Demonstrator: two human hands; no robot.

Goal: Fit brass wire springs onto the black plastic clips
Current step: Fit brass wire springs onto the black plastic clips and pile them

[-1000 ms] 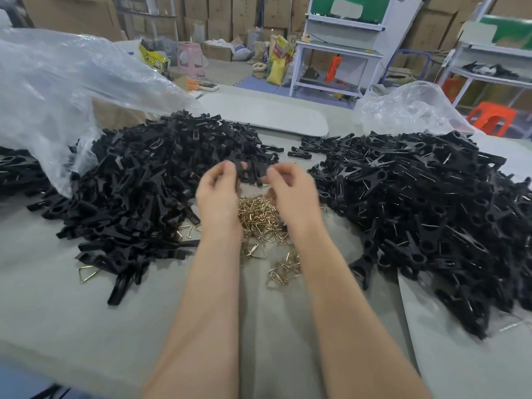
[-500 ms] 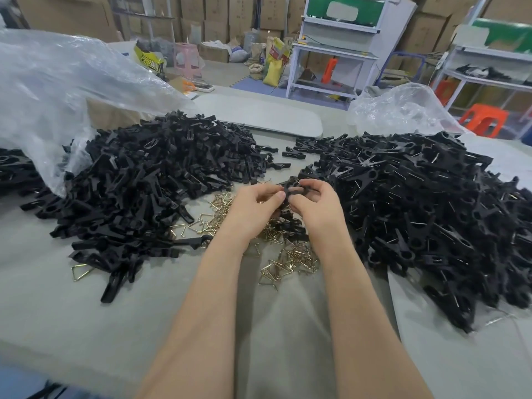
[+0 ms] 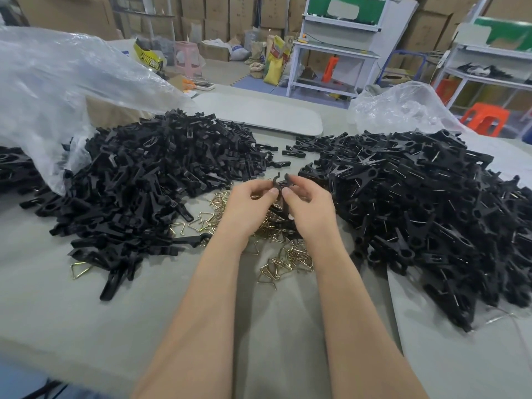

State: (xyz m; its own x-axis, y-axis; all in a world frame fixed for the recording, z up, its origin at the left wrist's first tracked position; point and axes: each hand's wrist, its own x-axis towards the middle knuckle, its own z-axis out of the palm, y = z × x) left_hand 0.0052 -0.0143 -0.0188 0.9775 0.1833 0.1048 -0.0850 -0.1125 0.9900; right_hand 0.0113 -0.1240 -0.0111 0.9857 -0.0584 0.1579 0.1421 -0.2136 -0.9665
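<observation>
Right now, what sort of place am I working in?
Probably a small factory or warehouse assembly bench: heaps of loose black plastic clips on the grey table, a scatter of brass wire springs between them, and stacked brown cardboard cartons behind a white-framed workbench.

Bright, even overhead light; soft shadows under the forearms. Wide-angle bending at the frame edges; glare on the plastic bag (image 3: pixel 57 82) upper left.

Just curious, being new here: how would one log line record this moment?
left hand: pinches black clip | right hand: pinches same clip | brass springs: heap under hands | spring fitted: cannot tell
</observation>
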